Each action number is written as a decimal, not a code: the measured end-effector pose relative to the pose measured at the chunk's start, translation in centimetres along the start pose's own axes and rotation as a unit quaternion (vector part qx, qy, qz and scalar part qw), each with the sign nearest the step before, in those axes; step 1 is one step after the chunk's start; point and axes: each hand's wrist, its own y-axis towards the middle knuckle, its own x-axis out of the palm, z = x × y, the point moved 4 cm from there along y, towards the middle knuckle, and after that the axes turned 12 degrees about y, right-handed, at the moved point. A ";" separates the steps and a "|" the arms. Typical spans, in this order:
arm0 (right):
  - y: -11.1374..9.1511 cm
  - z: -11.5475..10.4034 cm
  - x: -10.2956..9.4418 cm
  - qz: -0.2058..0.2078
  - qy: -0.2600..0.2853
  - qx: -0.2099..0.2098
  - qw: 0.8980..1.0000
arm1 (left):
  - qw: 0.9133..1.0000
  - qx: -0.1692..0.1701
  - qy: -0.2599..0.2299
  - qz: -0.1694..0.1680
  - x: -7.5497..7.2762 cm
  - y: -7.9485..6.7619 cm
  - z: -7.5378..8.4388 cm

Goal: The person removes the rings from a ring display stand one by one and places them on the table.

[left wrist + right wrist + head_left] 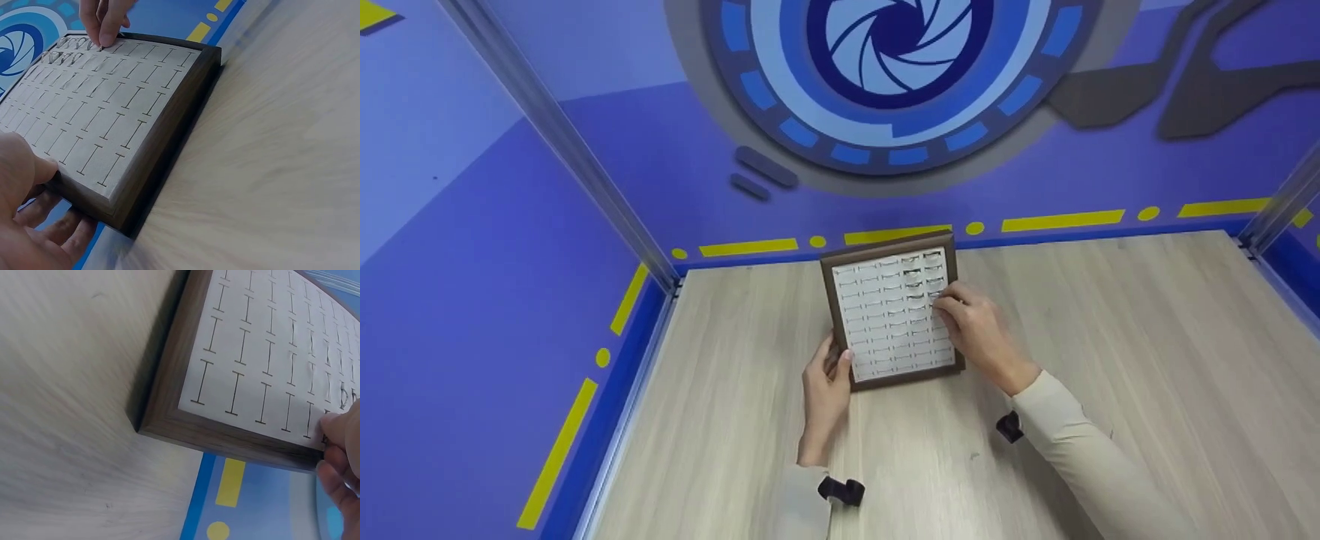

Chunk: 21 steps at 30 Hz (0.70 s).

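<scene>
Mid-frame in the head view, we see one five-column tray (897, 357) carrying two part-filled columns of rings (913, 273); our left hand (825, 391) grips its lower-left edge, our right hand (979, 330) pinches one ring (101, 49).

Pale beige sleeves (1091, 442), black wrist cameras (1009, 427)

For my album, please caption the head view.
Left hand holds a brown-framed, rectangular white slotted ring display; right hand touches it.
</scene>
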 end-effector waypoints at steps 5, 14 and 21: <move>0.0 -0.1 0.1 -0.002 0.011 0.004 1.000 | 1.000 -0.005 0.002 0.008 0.0 -0.1 -0.2; -0.3 -0.1 -0.2 0.003 0.014 0.008 1.000 | 1.000 -0.006 0.012 0.005 0.2 -0.1 -0.2; -0.4 -0.3 -0.6 -0.003 0.005 0.023 1.000 | 1.000 -0.003 0.003 0.005 0.3 0.0 -0.1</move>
